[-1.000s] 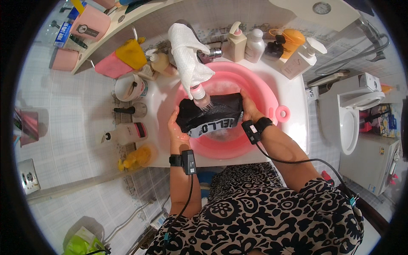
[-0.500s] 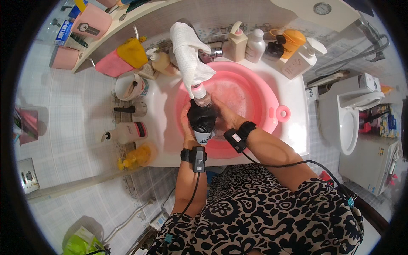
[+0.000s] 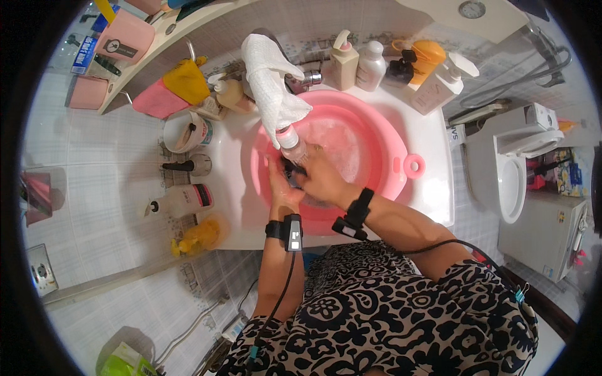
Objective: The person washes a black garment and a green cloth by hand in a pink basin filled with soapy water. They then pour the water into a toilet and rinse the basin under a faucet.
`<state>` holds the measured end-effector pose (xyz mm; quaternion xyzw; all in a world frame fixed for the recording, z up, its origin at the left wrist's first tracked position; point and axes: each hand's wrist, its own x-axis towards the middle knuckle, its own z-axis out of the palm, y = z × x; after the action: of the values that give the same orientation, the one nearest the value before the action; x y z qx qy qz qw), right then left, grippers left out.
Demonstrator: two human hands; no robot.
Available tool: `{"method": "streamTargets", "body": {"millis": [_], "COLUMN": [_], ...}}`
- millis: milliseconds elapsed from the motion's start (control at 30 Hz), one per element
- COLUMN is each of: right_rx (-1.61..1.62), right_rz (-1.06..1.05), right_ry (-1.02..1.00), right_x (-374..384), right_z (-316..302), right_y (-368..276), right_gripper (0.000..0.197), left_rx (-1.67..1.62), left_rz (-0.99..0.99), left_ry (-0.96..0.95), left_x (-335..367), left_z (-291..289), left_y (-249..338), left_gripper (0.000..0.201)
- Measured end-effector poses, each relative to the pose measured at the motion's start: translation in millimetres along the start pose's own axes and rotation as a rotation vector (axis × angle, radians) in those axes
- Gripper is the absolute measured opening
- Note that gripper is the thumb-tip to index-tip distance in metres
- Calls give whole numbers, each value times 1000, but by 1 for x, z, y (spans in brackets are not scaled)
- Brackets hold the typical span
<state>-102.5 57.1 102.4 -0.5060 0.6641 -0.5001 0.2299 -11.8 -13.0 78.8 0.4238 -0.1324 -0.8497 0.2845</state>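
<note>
At a bathroom sink (image 3: pixel 433 182), a person in a patterned dress (image 3: pixel 389 301) is holding a bunched black cloth (image 3: pixel 292 169) between two bare hands, just below the clear nozzle (image 3: pixel 291 143) of a tap (image 3: pixel 311 78). The left hand (image 3: pixel 283 190) is cupping the cloth, its fingers curling around it; the right hand (image 3: pixel 327 178) is pressing in from the other side, its fingers bending narrowly over the bundle and hiding most of it. The cloth is hanging over the left part of a pink basin (image 3: pixel 390 141), with foamy water (image 3: pixel 342 141) showing beyond the right hand. The basin is resting on the white sink, and a white towel (image 3: pixel 266 72) is draping over the tap, its lower end touching the nozzle. Black straps (image 3: pixel 360 207) are circling both wrists. Behind the basin, a cream pump bottle (image 3: pixel 344 67), a white bottle (image 3: pixel 371 70) and an orange bottle (image 3: pixel 426 57) are standing near one another.
</note>
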Motion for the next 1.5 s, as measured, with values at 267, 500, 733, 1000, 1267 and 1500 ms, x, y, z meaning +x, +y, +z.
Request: {"method": "streamTargets", "body": {"millis": [267, 500, 733, 1000, 1267, 1500], "right_rx": [-187, -157, -187, 561, -19, -187], "right_rz": [-187, -28, 196, 162, -407, -440], "right_ry": [8, 3, -118, 203, -129, -97], "right_x": [-3, 26, 38, 36, 1, 13], "right_z": [5, 6, 1, 13, -1, 1], "right_y": [5, 2, 13, 12, -2, 10], "right_gripper": [24, 25, 31, 31, 13, 18], "left_rx": [7, 4, 154, -37, -102, -74], "left_rz": [-133, -70, -34, -202, -77, -26], "left_ry": [-195, 31, 82, -145, -243, -213], "left_x": [3, 27, 36, 14, 20, 19], "left_z": [-14, -17, -10, -17, -36, -24], "left_y": [-5, -28, -28, -28, -11, -5], "left_gripper": [51, 50, 48, 48, 46, 45]}}
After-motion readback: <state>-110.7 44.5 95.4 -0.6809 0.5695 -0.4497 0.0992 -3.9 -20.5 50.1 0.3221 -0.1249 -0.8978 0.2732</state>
